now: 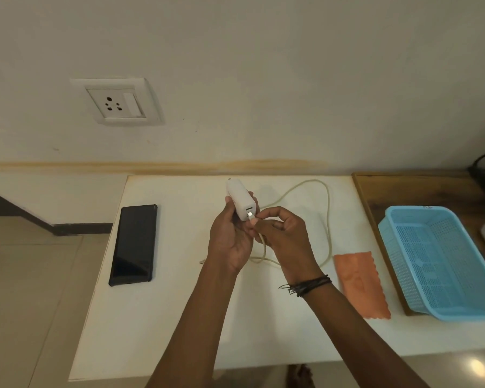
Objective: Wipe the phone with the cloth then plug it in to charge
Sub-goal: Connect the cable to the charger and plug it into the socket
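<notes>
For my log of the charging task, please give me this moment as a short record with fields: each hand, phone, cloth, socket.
left hand: grips the charger adapter above the table
right hand: pinches the cable end at the adapter's port
phone: flat on the table, left side, no cable in it
cloth: orange, flat on the table, right side
wall socket: nothing plugged in
basket: blue, right of the cloth

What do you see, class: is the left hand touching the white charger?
Touching. The head view shows the left hand gripping the white charger, fingers curled round it.
</notes>
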